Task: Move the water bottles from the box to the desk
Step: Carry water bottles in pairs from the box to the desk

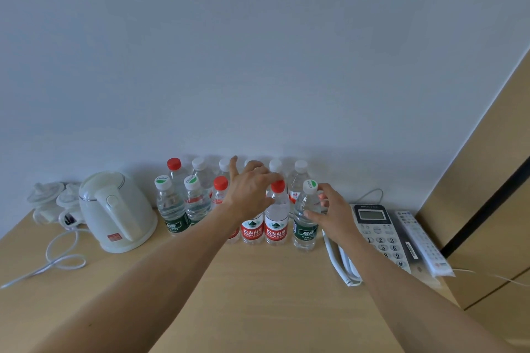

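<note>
Several water bottles stand in two rows on the wooden desk (258, 295) against the wall. My left hand (249, 189) reaches over the top of a red-label bottle (252, 231) in the front row. Its fingers curl round the bottle's hidden neck, and the index finger sticks up. My right hand (329, 209) grips the green-label bottle (304, 231) at the right end of the front row, thumb in front and fingers behind. A red-capped bottle (276, 226) stands between the two. The box is out of view.
A white electric kettle (114, 209) and its looped cord (57, 261) sit on the left, with white cups (48, 195) behind. A desk phone (378, 232) and a remote control (421, 243) lie on the right, beside a wooden panel (487, 195).
</note>
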`<state>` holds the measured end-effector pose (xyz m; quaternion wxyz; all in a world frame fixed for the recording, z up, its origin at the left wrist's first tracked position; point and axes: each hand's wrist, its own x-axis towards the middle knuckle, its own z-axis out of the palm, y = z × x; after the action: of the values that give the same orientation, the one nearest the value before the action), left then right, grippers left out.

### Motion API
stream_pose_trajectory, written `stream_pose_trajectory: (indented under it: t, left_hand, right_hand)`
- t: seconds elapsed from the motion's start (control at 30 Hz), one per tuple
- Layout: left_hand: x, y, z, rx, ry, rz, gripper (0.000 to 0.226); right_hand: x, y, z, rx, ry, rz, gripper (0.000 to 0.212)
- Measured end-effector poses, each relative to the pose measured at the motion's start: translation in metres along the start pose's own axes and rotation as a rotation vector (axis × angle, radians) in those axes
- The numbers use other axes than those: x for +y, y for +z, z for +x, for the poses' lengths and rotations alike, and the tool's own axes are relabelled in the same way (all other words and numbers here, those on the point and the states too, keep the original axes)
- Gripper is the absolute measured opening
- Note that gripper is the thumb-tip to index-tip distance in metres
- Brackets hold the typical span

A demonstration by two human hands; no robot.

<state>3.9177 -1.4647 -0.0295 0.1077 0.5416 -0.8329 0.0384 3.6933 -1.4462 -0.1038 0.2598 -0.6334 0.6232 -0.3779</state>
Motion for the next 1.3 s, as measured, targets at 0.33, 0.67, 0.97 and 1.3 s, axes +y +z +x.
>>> stream_pose_trajectory:
  t: [0.33, 0.67, 0.97, 1.3]
  left_hand:
    - [-0.001, 0.002, 0.002, 0.002, -0.008, -0.048, 0.047]
    - [0.003, 0.007, 0.009, 0.032, -0.023, -0.037, 0.043]
    - [0.005, 0.009, 0.009, 0.058, -0.046, -0.074, 0.036]
    - [0.008, 0.012, 0.01, 0.11, -0.067, -0.082, 0.018]
  right_hand:
    - [-0.006, 0.005, 0.01, -0.009, -0.013, 0.03, 0.057]
    - [-0.007, 0.002, 0.008, -0.035, 0.008, 0.028, 0.059]
    - [-0.01, -0.002, 0.009, -0.035, -0.004, 0.023, 0.049]
    - [-0.009, -0.003, 0.012, -0.013, -0.001, -0.011, 0.045]
